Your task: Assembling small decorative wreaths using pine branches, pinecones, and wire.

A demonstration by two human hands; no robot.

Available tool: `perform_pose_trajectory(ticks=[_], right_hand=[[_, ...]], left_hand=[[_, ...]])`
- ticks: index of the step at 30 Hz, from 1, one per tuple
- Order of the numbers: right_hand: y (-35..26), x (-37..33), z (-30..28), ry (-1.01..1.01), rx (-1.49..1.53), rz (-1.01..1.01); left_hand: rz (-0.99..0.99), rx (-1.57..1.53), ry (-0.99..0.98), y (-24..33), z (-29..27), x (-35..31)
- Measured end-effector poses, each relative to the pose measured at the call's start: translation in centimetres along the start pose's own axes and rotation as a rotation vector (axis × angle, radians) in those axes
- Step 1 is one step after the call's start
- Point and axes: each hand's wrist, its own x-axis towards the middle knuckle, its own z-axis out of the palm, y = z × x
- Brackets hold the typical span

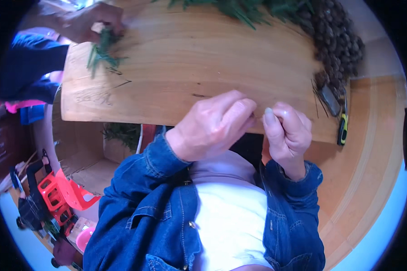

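Nearest the camera, two forearms in blue denim sleeves rise from the lower edge over a white shirt, and the hands meet at the near edge of a broad wooden board. The left hand is curled, knuckles up, its fingertips pressed toward those of the right hand; the two hands touch or nearly touch at the pinch, and the right thumb points upward with its nail showing. Whatever they pinch between them is too small or too hidden to make out, so I cannot tell whether either hand is closed on anything. Just right of the right hand, on the board's right end, lie a few thin dark needles and a small grey blade-like tool, with a yellow and black utility knife hanging off the board's edge beside it. Farther back on the right a heap of brown pine cones runs along the board, and green conifer sprigs lie across its far edge. At the far left corner another person's hand presses on a small green sprig. Below the board to the left stand a cardboard box and a red plastic toy on the floor.
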Motion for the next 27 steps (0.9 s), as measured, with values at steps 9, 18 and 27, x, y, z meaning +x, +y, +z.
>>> perform_pose_trajectory(ticks=[9, 18, 27], right_hand=[[-0.5, 1.0, -0.1, 0.04, 0.106, -0.028], [0.1, 0.5, -0.6, -0.124, 0.358, 0.174], [0.3, -0.2, 0.0, 0.02, 0.207, 0.173]], left_hand=[[0.051, 0.048, 0.064, 0.0, 0.7, 0.8], [0.014, -0.088, 0.037, 0.0, 0.6, 0.2], [0.043, 0.085, 0.016, 0.5, 1.5, 0.6]])
